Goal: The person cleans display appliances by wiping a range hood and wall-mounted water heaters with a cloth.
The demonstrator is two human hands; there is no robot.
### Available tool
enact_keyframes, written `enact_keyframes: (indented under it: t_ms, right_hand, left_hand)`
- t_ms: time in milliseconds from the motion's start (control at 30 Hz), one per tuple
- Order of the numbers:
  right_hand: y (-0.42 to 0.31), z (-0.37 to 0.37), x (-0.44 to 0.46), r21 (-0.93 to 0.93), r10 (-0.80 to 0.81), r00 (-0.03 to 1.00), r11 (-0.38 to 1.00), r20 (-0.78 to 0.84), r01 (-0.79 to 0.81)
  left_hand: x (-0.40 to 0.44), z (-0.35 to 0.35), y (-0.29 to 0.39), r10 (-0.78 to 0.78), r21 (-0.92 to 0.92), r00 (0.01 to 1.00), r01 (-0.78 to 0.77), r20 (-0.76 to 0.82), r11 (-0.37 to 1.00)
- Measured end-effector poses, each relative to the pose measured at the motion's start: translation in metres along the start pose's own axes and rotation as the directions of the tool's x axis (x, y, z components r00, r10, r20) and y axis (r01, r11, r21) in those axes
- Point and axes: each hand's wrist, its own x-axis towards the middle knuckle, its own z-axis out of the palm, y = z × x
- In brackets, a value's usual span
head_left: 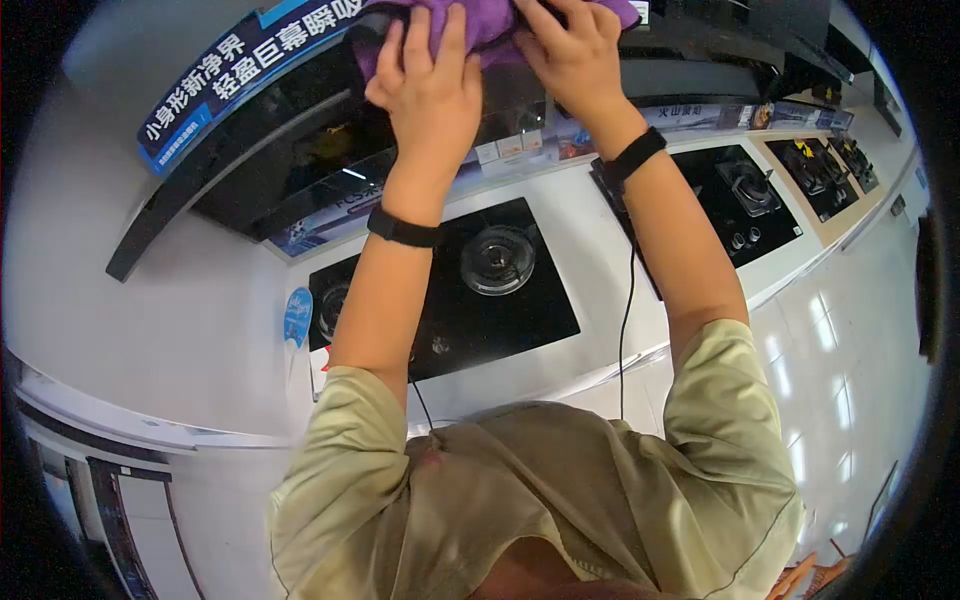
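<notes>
A purple cloth (pixel 492 40) with a dark edge lies bunched against the black range hood (pixel 330 130) at the top of the view. My left hand (pixel 428 88) grips its left part, fingers bent over the fabric. Farther right, my right hand (pixel 580 55) holds the same cloth, its fingertips pressed into the folds. Part of the cloth is cut off by the upper edge of the view. Each wrist wears a black band. A blue sign with white lettering (pixel 250 75) runs along the hood's left side.
Beneath my arms a black gas cooktop (pixel 540 300) is set in a white counter (pixel 590 250). More cooktops (pixel 750 200) line the counter to the right. A black cable (pixel 628 330) hangs over the front edge. A blue tag (pixel 298 318) stands by the cooktop's left side.
</notes>
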Motion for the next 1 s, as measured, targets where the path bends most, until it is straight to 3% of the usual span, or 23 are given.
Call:
enact_keyframes:
  t_ms: [167,300,567,667,767,833,867,900,967,1000]
  right_hand:
    - [0.032,-0.018,-0.007,-0.025,0.056,0.997,0.998,0.047,-0.055]
    - [0.048,-0.024,-0.014,-0.044,0.102,0.995,0.994,0.022,-0.101]
    - [0.054,-0.018,-0.032,-0.1,0.129,0.991,0.986,-0.045,-0.133]
    - [0.046,-0.023,-0.059,0.016,0.175,0.985,0.985,-0.002,-0.175]
    - [0.02,-0.046,-0.12,0.105,0.261,0.943,0.952,0.209,-0.287]
    - [-0.001,-0.063,-0.176,0.179,0.233,0.91,0.935,0.342,-0.307]
    - [-0.02,-0.084,-0.207,0.084,0.281,0.796,0.921,0.535,-0.382]
    - [-0.039,-0.099,-0.238,0.144,0.264,0.784,0.902,0.562,-0.407]
    - [-0.088,-0.133,-0.306,0.037,0.27,0.486,0.846,0.831,-0.532]
    - [-0.115,-0.149,-0.331,0.085,0.183,0.438,0.847,0.88,-0.525]
  left_hand:
    - [0.016,0.007,0.039,0.062,0.059,0.998,-0.063,0.015,0.996]
    - [0.023,0.019,0.052,0.103,-0.024,0.994,-0.102,0.047,0.995]
    - [0.019,0.037,0.057,0.13,-0.221,0.987,-0.148,-0.091,0.964]
    - [0.003,0.017,0.062,0.133,-0.279,0.99,-0.113,0.054,0.954]
    - [-0.043,-0.003,0.064,0.103,-0.328,0.931,0.019,0.351,0.945]
    - [-0.103,-0.006,0.062,0.097,-0.386,0.86,0.122,0.501,0.914]
    - [-0.142,-0.005,0.062,0.104,-0.43,0.83,0.173,0.548,0.886]
    - [-0.176,-0.016,0.07,0.068,-0.425,0.756,0.289,0.651,0.858]
    - [-0.247,-0.045,0.071,0.056,-0.348,0.619,0.362,0.783,0.865]
    - [-0.29,-0.059,0.066,0.064,-0.319,0.586,0.344,0.808,0.883]
